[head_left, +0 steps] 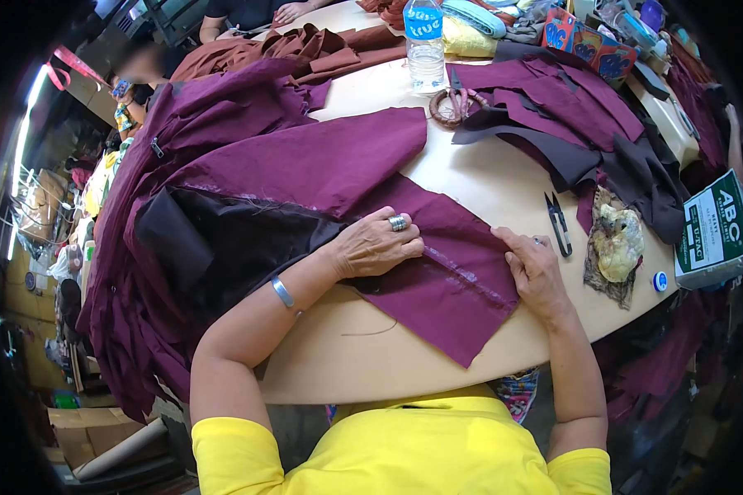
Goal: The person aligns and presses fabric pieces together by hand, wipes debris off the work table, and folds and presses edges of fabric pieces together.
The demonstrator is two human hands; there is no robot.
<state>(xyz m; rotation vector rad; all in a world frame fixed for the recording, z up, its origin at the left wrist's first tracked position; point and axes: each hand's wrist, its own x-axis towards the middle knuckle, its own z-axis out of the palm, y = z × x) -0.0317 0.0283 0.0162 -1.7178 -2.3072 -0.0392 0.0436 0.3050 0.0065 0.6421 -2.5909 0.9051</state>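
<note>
A plum-coloured fabric piece [458, 276] with a whitish, glue-like streak along its seam lies across the table under both hands. My left hand [380, 243], with a ring on it, is closed with bent fingers on the middle of the piece; its fingertips are partly hidden. At the right edge my right hand [532, 268] pinches the cloth between thumb and index finger. Black lining [248, 247] spreads out left of my left hand, joined to more plum fabric [305, 161]. Small black thread snips [558, 223] lie beyond my right hand.
A water bottle [425, 62] stands near scissors with wrapped handles [456, 103] at the back. Cut plum and dark pieces [570, 115] are piled at the right. A glue-stained cloth [615, 247], a blue cap [660, 281] and a green-and-white tin [714, 227] sit along the right edge.
</note>
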